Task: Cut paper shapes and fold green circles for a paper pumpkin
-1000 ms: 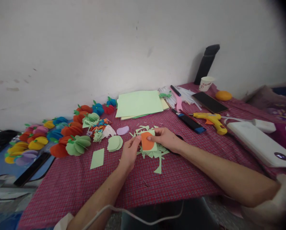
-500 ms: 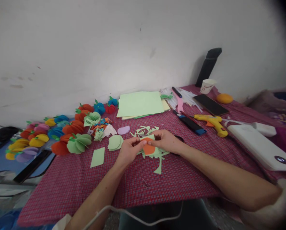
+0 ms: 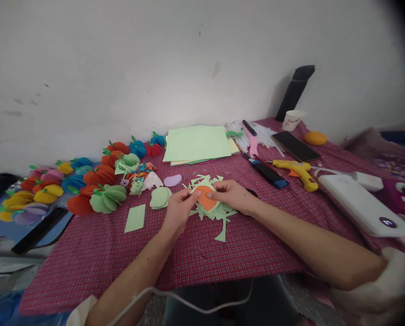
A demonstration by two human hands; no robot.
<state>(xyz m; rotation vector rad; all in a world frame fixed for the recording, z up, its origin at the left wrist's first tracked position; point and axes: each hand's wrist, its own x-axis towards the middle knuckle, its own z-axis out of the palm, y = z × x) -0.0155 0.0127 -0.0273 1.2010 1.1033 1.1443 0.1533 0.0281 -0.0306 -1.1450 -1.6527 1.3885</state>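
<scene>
Between my two hands is an orange paper circle (image 3: 205,199) laid over a light green paper piece (image 3: 213,185). My left hand (image 3: 182,204) pinches the left edge of both, thumb on top. The right edge is gripped by my right hand (image 3: 230,195), its thumb also on the orange. Beneath them lies a heap of light green paper scraps (image 3: 219,213). Left of my left hand rest a stack of cut green circles (image 3: 160,198) and a green paper rectangle (image 3: 135,218). A lilac paper circle (image 3: 173,180) sits behind the stack.
Colourful paper pumpkins (image 3: 107,199) crowd the left side. Paper sheets (image 3: 197,142) lie at the back. To the right are a utility knife (image 3: 268,173), a yellow glue gun (image 3: 299,170), a phone (image 3: 296,146), a paper cup (image 3: 292,120) and a white power bank (image 3: 362,206).
The papers between my hands have turned, so a green corner now points up behind the orange circle and more of the orange shows. The whole view has shifted slightly.
</scene>
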